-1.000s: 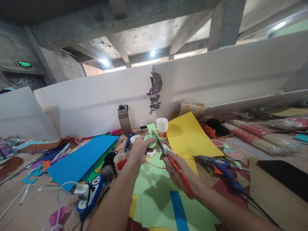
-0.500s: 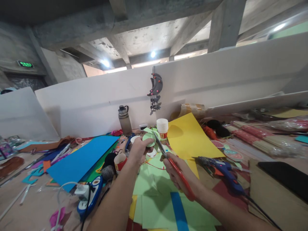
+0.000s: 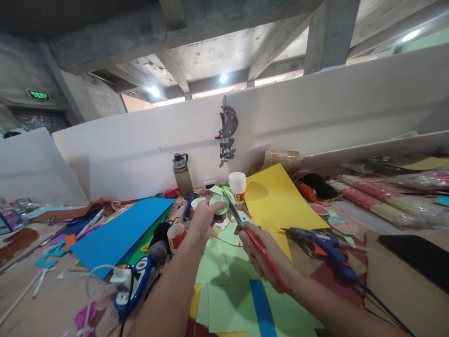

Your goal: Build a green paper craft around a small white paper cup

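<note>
Between the fingers and thumb of my left hand [image 3: 207,219] is a piece of light green paper [image 3: 218,203] with a rounded edge. A narrow strip of it sticks up at the far side. My right hand [image 3: 257,248] is closed round the red handles of a pair of scissors [image 3: 260,252]. Their metal blades point up and left and meet the edge of the green paper. Below both hands lie overlapping light green sheets [image 3: 228,304] with a blue strip [image 3: 261,306] across them.
At the left are a blue sheet [image 3: 119,234], a power strip [image 3: 135,288] and a paper cup [image 3: 177,237]. Stacked paper cups [image 3: 237,185] and a bottle [image 3: 182,175] stand at the back. Rightward lie a yellow sheet [image 3: 280,201], a glue gun [image 3: 331,255] and a black phone-like slab [image 3: 416,257].
The view has shifted very slightly. Both hands, the paper and the scissors stay almost in place, with the blades still at the paper's edge.
</note>
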`<state>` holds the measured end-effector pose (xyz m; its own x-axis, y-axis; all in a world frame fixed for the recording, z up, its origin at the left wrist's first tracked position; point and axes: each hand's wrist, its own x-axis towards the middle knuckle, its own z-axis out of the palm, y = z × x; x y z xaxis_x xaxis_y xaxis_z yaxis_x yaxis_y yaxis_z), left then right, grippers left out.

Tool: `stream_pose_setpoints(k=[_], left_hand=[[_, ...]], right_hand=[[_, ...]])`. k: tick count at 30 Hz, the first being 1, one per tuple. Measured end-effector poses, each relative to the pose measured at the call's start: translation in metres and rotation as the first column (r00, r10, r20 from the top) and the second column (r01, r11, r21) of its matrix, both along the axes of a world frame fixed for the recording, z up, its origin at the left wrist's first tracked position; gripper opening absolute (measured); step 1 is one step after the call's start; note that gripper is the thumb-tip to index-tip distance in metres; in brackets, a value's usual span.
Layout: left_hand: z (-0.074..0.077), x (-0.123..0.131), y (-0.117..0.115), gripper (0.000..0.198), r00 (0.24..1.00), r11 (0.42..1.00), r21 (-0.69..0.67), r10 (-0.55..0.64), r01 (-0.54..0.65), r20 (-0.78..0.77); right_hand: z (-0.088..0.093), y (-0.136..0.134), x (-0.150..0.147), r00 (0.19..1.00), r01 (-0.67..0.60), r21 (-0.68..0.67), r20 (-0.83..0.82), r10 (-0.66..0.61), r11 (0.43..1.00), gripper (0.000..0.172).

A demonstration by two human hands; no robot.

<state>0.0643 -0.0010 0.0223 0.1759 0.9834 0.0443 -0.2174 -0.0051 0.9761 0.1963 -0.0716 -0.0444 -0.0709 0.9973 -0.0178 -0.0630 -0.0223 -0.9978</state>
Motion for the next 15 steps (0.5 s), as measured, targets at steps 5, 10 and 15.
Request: stream_pose_setpoints(k=[5, 10, 15], left_hand=[[-0.001, -0.001, 0.002, 0.028, 0.997, 0.998, -0.015, 0.055, -0.056, -0.054], [-0.001, -0.002, 0.003, 0.027, 0.998, 0.998, -0.066, 0.012, -0.009, 0.055], [-0.004, 0.004, 0.003, 0.031, 0.950, 0.994, -0.095, -0.014, 0.046, 0.311]], right_hand=[[0.006, -0.007, 0.000, 1.000, 0.006, 0.017, 0.020, -0.007, 1.000, 0.048], [0.010, -0.014, -0.002, 0.999, 0.039, 0.064, 0.035, -0.041, 0.997, 0.043], [0.012, -0.009, 0.000, 1.000, -0.008, 0.227, -0.007, 0.010, 0.974, 0.041]])
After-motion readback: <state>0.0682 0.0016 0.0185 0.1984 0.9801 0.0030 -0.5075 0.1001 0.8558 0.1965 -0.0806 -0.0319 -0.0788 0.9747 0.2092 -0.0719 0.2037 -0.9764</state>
